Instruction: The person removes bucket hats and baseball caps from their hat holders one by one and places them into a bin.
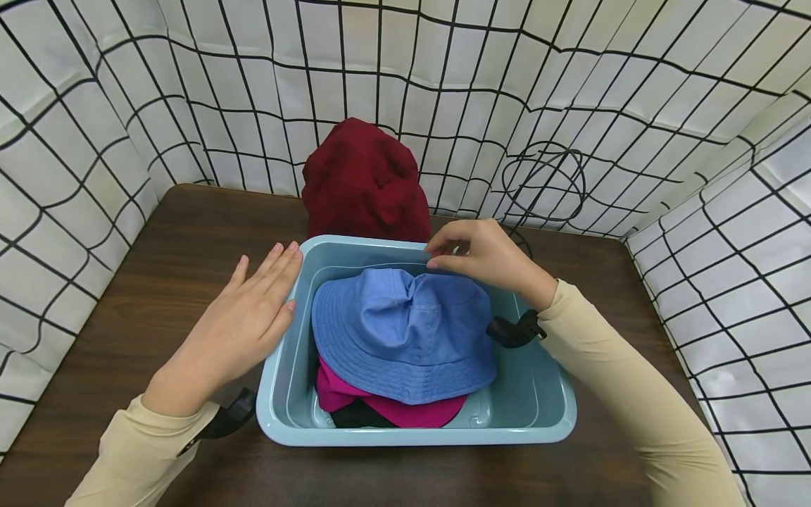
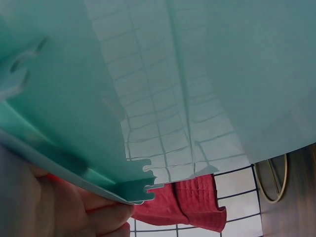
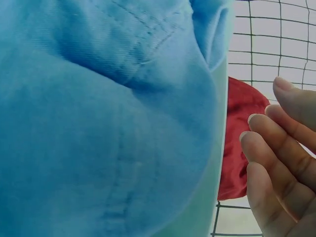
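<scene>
A light blue plastic basin (image 1: 418,436) stands on the table. In it lies a blue bucket hat (image 1: 405,331), on top of a magenta cloth item (image 1: 393,408) and a black one (image 1: 361,415). My left hand (image 1: 234,327) lies with straight fingers along the basin's left rim. In the left wrist view its fingers (image 2: 106,215) are just beyond that rim. My right hand (image 1: 484,257) hovers by the far rim, above the blue hat's back edge, fingers loosely bent and holding nothing. Behind the basin sits a dark red hat (image 1: 364,183).
The brown wooden table (image 1: 209,232) is enclosed by a black wire grid (image 1: 253,105) backed with white sheeting. A coil of black cable (image 1: 545,179) hangs on the grid at the back right. Dark wrist devices (image 1: 516,329) sit on both wrists.
</scene>
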A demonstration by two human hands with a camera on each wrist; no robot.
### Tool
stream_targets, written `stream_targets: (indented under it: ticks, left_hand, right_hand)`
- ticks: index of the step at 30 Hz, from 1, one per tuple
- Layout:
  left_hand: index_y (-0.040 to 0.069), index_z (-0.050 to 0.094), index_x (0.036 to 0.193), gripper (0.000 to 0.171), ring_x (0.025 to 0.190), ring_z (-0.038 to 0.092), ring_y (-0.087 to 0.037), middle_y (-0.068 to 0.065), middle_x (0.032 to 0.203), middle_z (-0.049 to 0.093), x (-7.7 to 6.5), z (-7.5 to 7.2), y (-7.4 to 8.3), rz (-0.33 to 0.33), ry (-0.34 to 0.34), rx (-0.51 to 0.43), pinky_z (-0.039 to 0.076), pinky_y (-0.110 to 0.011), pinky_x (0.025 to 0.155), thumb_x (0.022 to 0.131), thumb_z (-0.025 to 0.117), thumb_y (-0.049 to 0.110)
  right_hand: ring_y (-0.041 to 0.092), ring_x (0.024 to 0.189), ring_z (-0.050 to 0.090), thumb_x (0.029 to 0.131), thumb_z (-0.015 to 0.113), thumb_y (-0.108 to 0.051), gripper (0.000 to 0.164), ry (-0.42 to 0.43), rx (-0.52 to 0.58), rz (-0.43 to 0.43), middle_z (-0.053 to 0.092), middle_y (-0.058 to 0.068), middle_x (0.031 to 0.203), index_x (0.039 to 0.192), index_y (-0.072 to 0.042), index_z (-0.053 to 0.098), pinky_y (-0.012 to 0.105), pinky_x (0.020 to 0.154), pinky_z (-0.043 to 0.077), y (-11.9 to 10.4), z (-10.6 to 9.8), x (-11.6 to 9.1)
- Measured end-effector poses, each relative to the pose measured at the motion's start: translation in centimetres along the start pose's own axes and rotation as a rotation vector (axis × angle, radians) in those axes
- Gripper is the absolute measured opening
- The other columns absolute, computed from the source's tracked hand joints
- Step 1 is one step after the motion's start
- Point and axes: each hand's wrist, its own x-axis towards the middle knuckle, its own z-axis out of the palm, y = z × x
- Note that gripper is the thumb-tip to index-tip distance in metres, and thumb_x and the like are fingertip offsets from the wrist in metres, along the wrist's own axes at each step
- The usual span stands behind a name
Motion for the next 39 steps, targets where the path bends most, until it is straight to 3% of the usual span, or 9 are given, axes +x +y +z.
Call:
stream_targets:
  ticks: [6, 19, 25, 30, 39]
  left_hand:
    - [-0.005, 0.026, 0.146, 0.061, 0.14, 0.018, -0.036, -0.02, 0.151, 0.024, 0.0, 0.0, 0.0, 0.002, -0.002, -0.002, 0.005, -0.056, 0.111, 0.094, 0.047, 0.019]
    - [-0.004, 0.026, 0.146, 0.061, 0.141, 0.017, -0.035, -0.02, 0.152, 0.024, 0.0, 0.0, 0.0, -0.005, -0.004, -0.003, 0.006, -0.056, 0.111, 0.094, 0.047, 0.02]
    - [-0.004, 0.026, 0.146, 0.062, 0.141, 0.017, -0.036, -0.02, 0.152, 0.024, -0.1, -0.1, 0.0, -0.004, -0.005, 0.0, 0.006, -0.056, 0.111, 0.094, 0.048, 0.02]
    - [-0.004, 0.025, 0.146, 0.062, 0.141, 0.017, -0.036, -0.02, 0.152, 0.024, -0.1, -0.1, 0.0, -0.006, -0.008, 0.002, 0.007, -0.057, 0.111, 0.094, 0.048, 0.02]
    - [-0.003, 0.025, 0.146, 0.062, 0.141, 0.016, -0.035, -0.02, 0.152, 0.023, -0.1, 0.0, 0.0, -0.009, -0.012, 0.002, 0.007, -0.057, 0.111, 0.094, 0.047, 0.02]
  right_hand:
    - [0.008, 0.071, 0.062, 0.079, 0.076, -0.01, 0.014, 0.024, 0.042, -0.007, 0.069, -0.002, 0.084, 0.092, -0.004, 0.072, 0.029, 0.066, 0.051, -0.1, -0.3, 0.3]
    - [0.01, 0.072, 0.064, 0.081, 0.074, -0.01, 0.016, 0.052, 0.095, 0.075, 0.07, 0.002, 0.087, 0.095, -0.005, 0.073, 0.027, 0.069, 0.051, -0.4, -1.2, 1.3]
    - [0.011, 0.075, 0.065, 0.081, 0.074, -0.008, 0.017, 0.091, 0.141, 0.053, 0.07, 0.004, 0.088, 0.096, -0.003, 0.072, 0.027, 0.071, 0.052, -0.5, -1.4, 2.0]
    - [0.01, 0.078, 0.063, 0.081, 0.073, -0.008, 0.015, 0.11, 0.112, 0.027, 0.07, 0.003, 0.087, 0.095, -0.003, 0.072, 0.028, 0.07, 0.051, -0.3, -1.4, 2.8]
    - [0.009, 0.081, 0.061, 0.082, 0.073, -0.012, 0.019, 0.115, 0.089, 0.058, 0.07, 0.002, 0.088, 0.098, -0.003, 0.071, 0.027, 0.071, 0.05, -0.4, -1.4, 3.9]
